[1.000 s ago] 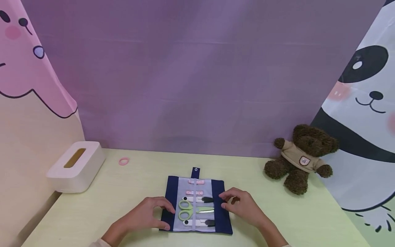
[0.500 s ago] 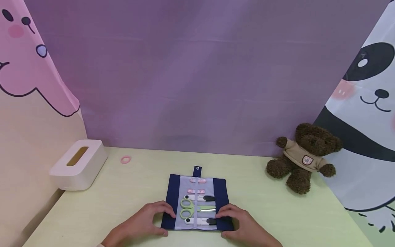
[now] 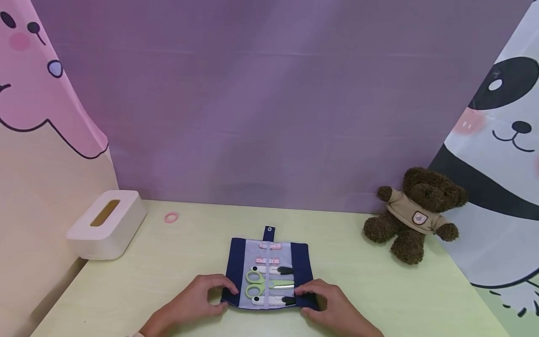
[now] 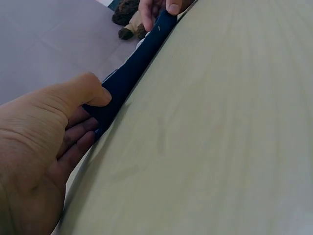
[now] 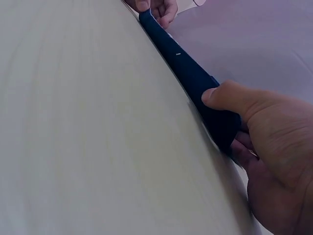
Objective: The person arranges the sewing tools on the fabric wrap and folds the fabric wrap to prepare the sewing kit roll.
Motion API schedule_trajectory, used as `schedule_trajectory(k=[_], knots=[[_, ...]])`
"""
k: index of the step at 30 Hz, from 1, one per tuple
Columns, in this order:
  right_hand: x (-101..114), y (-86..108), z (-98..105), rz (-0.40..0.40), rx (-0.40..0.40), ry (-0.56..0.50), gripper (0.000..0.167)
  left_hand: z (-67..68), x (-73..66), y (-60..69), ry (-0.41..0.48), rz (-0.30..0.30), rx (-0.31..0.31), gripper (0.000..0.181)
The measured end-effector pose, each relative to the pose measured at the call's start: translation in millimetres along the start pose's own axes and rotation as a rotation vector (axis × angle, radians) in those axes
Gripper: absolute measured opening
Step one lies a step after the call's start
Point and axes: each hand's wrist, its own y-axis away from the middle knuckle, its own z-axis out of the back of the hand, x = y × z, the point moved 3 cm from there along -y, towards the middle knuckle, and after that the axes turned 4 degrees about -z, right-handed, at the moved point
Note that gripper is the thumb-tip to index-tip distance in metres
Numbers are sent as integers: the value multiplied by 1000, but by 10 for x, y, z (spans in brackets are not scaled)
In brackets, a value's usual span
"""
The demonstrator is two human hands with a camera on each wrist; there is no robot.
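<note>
An unfolded navy fabric tool case (image 3: 302, 262) with a pale lavender lining lies on the table in the head view. A strap across its middle holds green-handled scissors (image 3: 275, 283), two white tools with black ends (image 3: 275, 300) and two small pink patterned pieces (image 3: 262, 261). My left hand (image 3: 202, 295) pinches the near left corner, thumb on the outer side. At the near right corner, my right hand (image 3: 334, 306) pinches likewise. Both wrist views show the case's near edge (image 4: 124, 81) raised off the table, its navy outside (image 5: 181, 66) facing the cameras.
A white tissue box (image 3: 105, 229) stands at the table's left edge. Near it lies a pink ring (image 3: 171, 217). A brown teddy bear (image 3: 417, 215) sits at the back right. A purple cloth backdrop (image 3: 269, 117) hangs behind the pale table (image 3: 337, 238).
My right hand came down from the right edge to the near right corner and took hold. The near edge has since risen slightly between both hands.
</note>
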Motion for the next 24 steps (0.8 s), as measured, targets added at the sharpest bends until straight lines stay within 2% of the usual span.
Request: schedule_trajectory(k=[4,8,12,16,20,22,24], knots=[[5,-20,15,-2,-38,-7,32,8,28,-7,29,-18,-34,20],[24,-30,42,-29,-53,-75,30,30,52,-15,52,7,-54,11],[20,-47,54,-40,-78,-189,26,55,75,-30,105,66,-71,9],[17,-92,70,21,-152,-246,22,67,119,-58,181,123,-113,9],[8,-152,87,81,-224,-248,21,79,144,-111,190,69,-184,12],[-2,-187,93,87,-246,-255,21,91,147,-141,177,26,-217,11],[-16,-226,98,80,-261,-263,20,106,142,-168,168,9,-238,13]])
